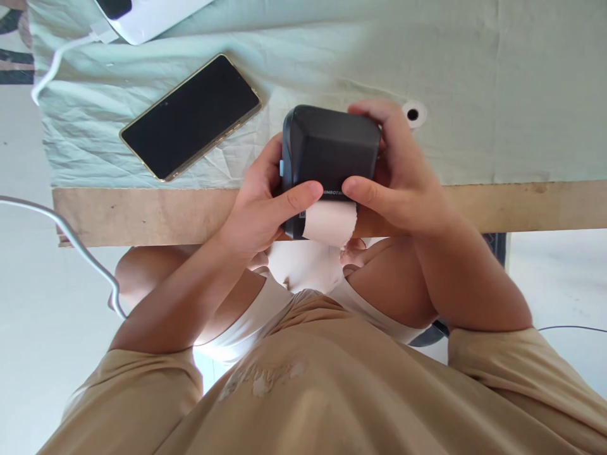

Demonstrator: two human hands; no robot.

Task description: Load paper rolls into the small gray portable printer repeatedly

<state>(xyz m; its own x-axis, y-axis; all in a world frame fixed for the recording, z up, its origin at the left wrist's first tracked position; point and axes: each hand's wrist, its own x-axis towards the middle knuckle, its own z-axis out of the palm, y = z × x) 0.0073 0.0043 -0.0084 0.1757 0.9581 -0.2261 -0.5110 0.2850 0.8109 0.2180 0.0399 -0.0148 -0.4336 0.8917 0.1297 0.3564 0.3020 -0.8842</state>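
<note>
A small black label printer (334,145) with a blue-grey side is held between my two hands, over the front edge of the table. My left hand (258,205) grips its left side, thumb across the front face. On the other side, my right hand (403,164) wraps round it, with its thumb on the front near the printed lettering and its fingers at the back. A strip of white paper (331,222) with a torn end sticks out of the printer's lower front. Fingers behind the printer are partly hidden.
On the green cloth (521,95) lie a dark-screened phone (192,117), left, and a small white roll (415,115) with a black core, right of my right hand. A white device (152,19) with a cable (61,54) is at the top left. The wooden table edge (142,218) runs below.
</note>
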